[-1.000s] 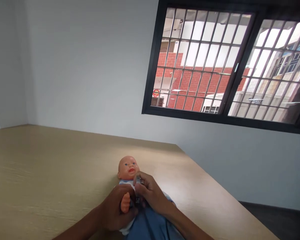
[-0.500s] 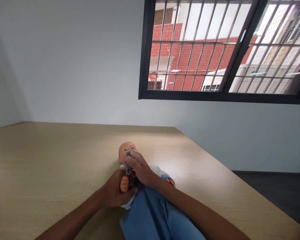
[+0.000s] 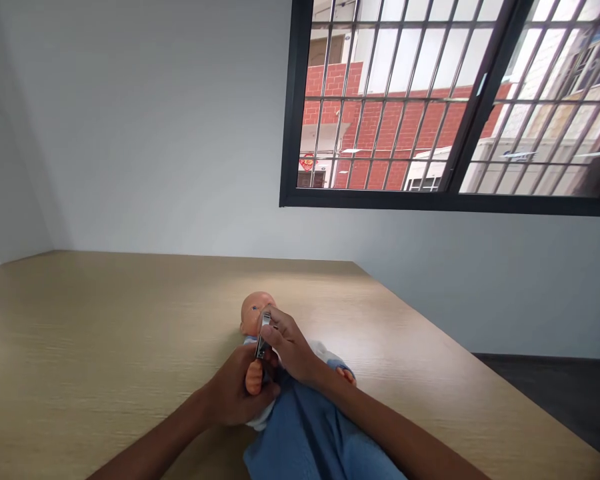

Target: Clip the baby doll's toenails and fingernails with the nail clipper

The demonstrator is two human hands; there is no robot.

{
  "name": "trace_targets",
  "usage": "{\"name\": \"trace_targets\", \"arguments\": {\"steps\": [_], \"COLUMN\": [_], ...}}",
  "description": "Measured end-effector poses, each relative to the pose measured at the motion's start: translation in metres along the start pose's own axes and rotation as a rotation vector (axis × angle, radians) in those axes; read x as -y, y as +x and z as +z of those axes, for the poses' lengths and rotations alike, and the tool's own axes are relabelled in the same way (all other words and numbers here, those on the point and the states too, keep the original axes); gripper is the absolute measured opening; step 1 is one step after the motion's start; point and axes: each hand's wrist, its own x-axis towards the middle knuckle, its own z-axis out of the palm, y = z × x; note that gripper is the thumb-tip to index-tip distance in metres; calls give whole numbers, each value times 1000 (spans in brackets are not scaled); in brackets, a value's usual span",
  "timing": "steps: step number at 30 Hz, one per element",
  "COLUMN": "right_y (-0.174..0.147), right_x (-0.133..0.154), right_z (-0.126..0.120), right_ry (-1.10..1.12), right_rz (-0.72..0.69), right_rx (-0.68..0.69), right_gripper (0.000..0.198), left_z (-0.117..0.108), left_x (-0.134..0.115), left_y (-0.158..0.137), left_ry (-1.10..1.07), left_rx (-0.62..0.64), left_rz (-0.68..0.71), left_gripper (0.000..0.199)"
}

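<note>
Pinching: right hand (image 3: 289, 345) holds clipper (image 3: 261, 344) between thumb and fingers.
Clipper axis: slanted, lower end at the fist (image 3: 254, 378) of the doll (image 3: 251, 311); contact cannot be told.
Left hand (image 3: 233, 390): closed about the fist, nearer it than the right.
Doll: face up on table (image 3: 105, 347).

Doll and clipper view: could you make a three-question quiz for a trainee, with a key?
1. Which part of the doll pokes out of the person's left hand?
2. True or false: the doll lies face down.
3. The right hand holds: (a) a spoon; (b) a clipper; (c) a pen.

Key:
1. The doll's hand.
2. False; it lies face up.
3. b
</note>
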Motion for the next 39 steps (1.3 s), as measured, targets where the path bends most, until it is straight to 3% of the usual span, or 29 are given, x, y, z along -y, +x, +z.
{"name": "trace_targets", "arguments": {"steps": [12, 18, 29, 39], "right_y": [-2, -1, -2, -4], "right_x": [3, 7, 7, 8], "right_z": [1, 2, 4, 2], "right_ry": [3, -9, -122, -78], "right_rz": [7, -80, -129, -131], "right_rx": [-14, 5, -28, -26], "right_gripper": [53, 52, 47, 53], "left_z": [0, 1, 1, -1], "left_x": [-5, -6, -4, -10], "left_y": [0, 1, 0, 5], "left_ry": [37, 38, 30, 30], "left_rx": [-9, -49, -13, -2], "left_rz": [-2, -30, -28, -6], "left_gripper": [17, 18, 12, 15]}}
